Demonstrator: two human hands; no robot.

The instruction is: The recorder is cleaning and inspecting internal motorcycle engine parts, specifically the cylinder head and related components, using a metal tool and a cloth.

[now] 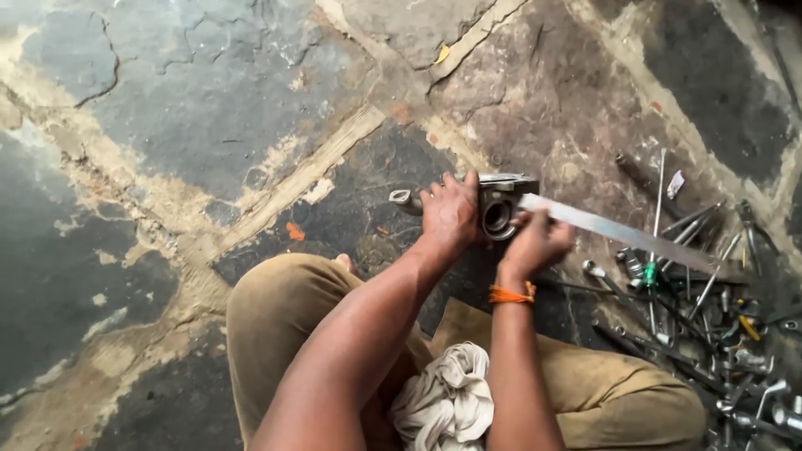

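two hands [489, 230], one metal strip [618, 232], one rag [447, 401]

Hidden and unclear parts of a floor-level metalwork scene, seen from above.

The left hand [449, 215] covers much of a grey metal part [499, 209], so its full shape cannot be told. The right hand [535, 244] is motion-blurred, its grip on the long flat metal strip [618, 232] unclear. The pile of tools [710, 317] runs off the right edge, pieces too tangled to identify. A pale cloth [447, 401] is cut off below.
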